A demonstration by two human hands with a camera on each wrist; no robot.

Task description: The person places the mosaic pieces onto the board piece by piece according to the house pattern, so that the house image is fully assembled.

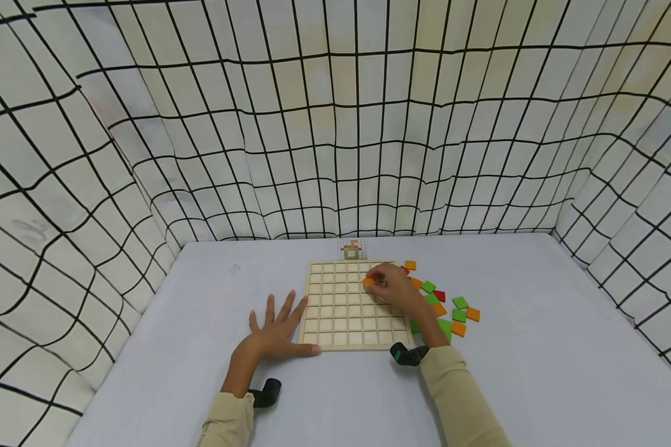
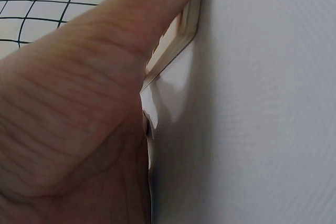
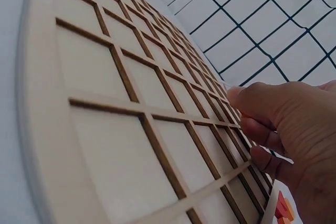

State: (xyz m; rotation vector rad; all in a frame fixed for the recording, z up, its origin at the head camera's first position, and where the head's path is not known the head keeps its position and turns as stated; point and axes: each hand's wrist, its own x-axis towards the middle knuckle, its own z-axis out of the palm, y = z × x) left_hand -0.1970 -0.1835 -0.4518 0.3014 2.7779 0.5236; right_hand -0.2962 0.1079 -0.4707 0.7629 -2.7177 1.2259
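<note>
A wooden grid board point(image 1: 341, 324) lies flat on the white table, its square cells bare where I can see them. Over its upper right part, my right hand point(image 1: 394, 288) pinches an orange square tile point(image 1: 368, 282) between thumb and fingers. In the right wrist view that hand point(image 3: 294, 124) hovers by the far cells, and the tile is hidden there. My left hand point(image 1: 276, 332) rests with fingers spread at the board's left edge, its thumb along the lower left corner. From the left wrist, the thumb side of the hand point(image 2: 89, 82) touches the board's rim point(image 2: 176, 45).
Loose tiles lie right of the board, among them a green tile point(image 1: 460, 302), an orange tile point(image 1: 473, 314) and a red tile point(image 1: 439, 296). Behind the board is a small pattern card point(image 1: 353, 249). A white wall with black netting point(image 1: 346, 161) encloses the table.
</note>
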